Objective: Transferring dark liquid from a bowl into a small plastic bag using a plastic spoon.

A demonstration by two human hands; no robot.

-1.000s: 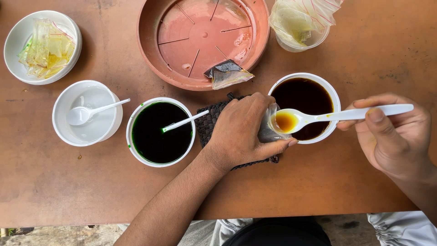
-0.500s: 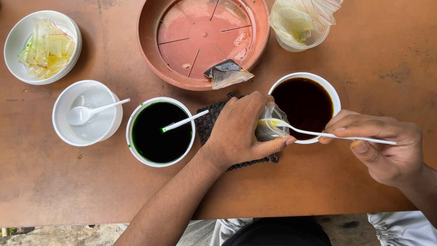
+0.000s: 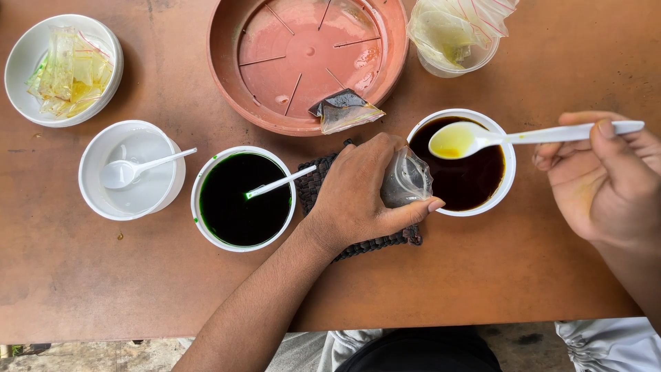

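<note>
- Your left hand has its grip closed around a small clear plastic pouch, holding it upright over the dark woven mat, touching the rim of the bowl of dark brown liquid; that keeps the pouch mouth close to the bowl, so drips likely fall back in.
- Your right hand has its grip closed on the handle of a white plastic spoon, pinched near the end, with the spoon bowl level above the brown liquid.
- The spoon bowl shows only a thin yellowish film, no full load.
- The pouch looks crumpled and glossy, with dark liquid inside; how full it is you cannot tell.
- To the left stand a bowl of dark green liquid with its own spoon and a white bowl of clear liquid.
- A filled pouch lies on the rim of the terracotta saucer.
- Empty pouches sit in a white bowl at the far left of the table.
</note>
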